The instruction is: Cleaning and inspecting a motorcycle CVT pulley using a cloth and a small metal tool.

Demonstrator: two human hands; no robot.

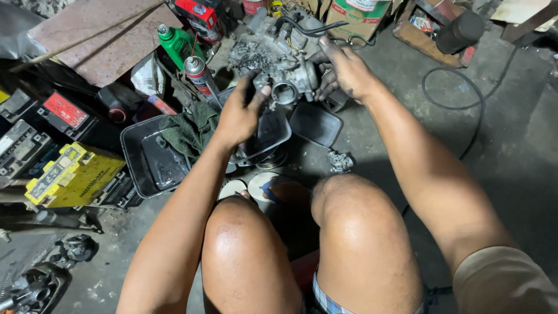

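A grimy grey metal carburetor (273, 58) with black hoses hangs above the floor between both hands. My left hand (241, 113) grips its lower left side, thumb near the round opening. My right hand (343, 70) holds its right side, fingers wrapped behind the body. Directly below it sits a black plastic tray (270, 134); a second black tray (317, 123) lies just to the right.
A larger black tray (145, 160) with a green rag (189, 131) lies left. A green bottle (177, 43) and a spray can (197, 72) stand behind. Batteries (72, 174) sit far left, a small metal part (340, 161) and a cable (465, 99) right. My knees fill the foreground.
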